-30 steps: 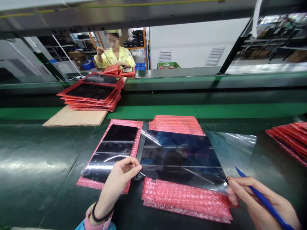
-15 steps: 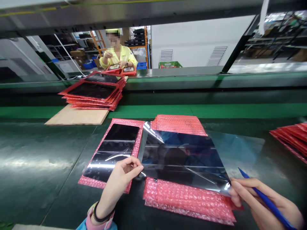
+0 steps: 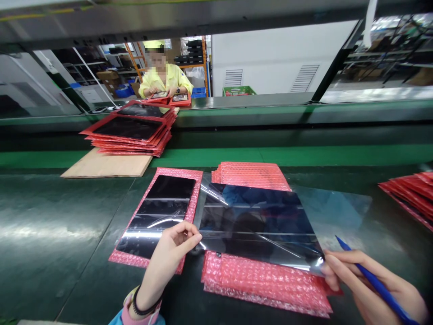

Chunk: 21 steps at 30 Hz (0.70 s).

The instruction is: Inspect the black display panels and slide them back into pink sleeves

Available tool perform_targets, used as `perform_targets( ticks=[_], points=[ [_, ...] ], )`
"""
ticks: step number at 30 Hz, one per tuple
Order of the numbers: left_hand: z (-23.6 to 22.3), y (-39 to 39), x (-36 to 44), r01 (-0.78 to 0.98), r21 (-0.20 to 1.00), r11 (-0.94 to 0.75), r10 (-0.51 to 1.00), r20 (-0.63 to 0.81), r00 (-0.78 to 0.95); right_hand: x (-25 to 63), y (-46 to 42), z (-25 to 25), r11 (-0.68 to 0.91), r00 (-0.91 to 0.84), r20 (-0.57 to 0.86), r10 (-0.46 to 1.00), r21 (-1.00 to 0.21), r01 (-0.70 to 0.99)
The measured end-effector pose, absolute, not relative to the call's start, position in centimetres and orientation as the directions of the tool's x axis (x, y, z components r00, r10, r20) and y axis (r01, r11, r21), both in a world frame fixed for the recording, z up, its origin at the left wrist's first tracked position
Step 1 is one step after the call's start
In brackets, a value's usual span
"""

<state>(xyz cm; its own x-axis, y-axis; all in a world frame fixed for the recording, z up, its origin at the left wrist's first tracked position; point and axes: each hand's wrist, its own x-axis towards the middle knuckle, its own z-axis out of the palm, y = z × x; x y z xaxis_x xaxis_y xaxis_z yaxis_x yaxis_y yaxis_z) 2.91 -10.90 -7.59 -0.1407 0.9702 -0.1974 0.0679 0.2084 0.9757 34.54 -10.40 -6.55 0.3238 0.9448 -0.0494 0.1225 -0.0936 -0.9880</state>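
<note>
A dark glossy panel (image 3: 257, 225) with a clear film over it lies tilted above a pile of pink bubble-wrap bags (image 3: 264, 282). My left hand (image 3: 171, 253) pinches the panel's near left corner. My right hand (image 3: 368, 289) grips the near right corner with its fingertips and also holds a blue pen (image 3: 375, 282). The clear film (image 3: 334, 212) sticks out past the panel to the right. A second dark panel (image 3: 158, 212) rests on a pink bubble-wrap bag (image 3: 194, 198) just left of my left hand.
A stack of red bags holding dark panels (image 3: 130, 133) sits on a cardboard sheet (image 3: 104, 164) at the far left. More red bags (image 3: 411, 192) lie at the right edge. Across the green conveyor (image 3: 50, 225), a person in yellow (image 3: 162, 76) handles small panels.
The panel in my hands tipped slightly and settled a little flatter. The person across lowered a raised hand to the panels in front of them.
</note>
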Motion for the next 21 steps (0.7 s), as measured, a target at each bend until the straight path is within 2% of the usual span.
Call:
perform_targets(
  ticks=[2, 5, 8, 14, 17, 21],
  points=[
    [-7.7, -11.0, 3.0, 0.073, 0.977, 0.202, 0.970, -0.190, -0.149, 34.6, -10.4, -6.7, -0.105, 0.300, -0.073, 0.951, -0.990, 0.091],
    [-7.9, -11.0, 3.1, 0.079, 0.978, 0.193, 0.971, -0.179, -0.160, 35.0, -10.4, -7.0, -0.094, 0.314, -0.044, 0.948, -0.985, 0.145],
    [-8.0, -11.1, 3.2, 0.089, 0.979, 0.185, 0.971, -0.168, -0.170, 35.8, -10.3, -7.3, -0.086, 0.313, 0.008, 0.950, -0.954, 0.287],
    [-8.1, -11.6, 3.2, 0.123, 0.979, 0.163, 0.972, -0.138, -0.191, 36.9, -10.0, -6.6, 0.061, 0.176, 0.203, 0.963, -0.802, 0.595],
    [-8.5, -11.8, 3.2, 0.152, 0.977, 0.151, 0.969, -0.115, -0.220, 36.6, -9.7, -6.3, 0.118, 0.121, 0.245, 0.962, -0.773, 0.623],
    [-9.0, -12.0, 3.7, 0.107, 0.980, 0.170, 0.944, -0.131, -0.303, 36.3, -9.3, -6.5, 0.207, 0.123, 0.334, 0.935, -0.792, 0.574]
  ],
)
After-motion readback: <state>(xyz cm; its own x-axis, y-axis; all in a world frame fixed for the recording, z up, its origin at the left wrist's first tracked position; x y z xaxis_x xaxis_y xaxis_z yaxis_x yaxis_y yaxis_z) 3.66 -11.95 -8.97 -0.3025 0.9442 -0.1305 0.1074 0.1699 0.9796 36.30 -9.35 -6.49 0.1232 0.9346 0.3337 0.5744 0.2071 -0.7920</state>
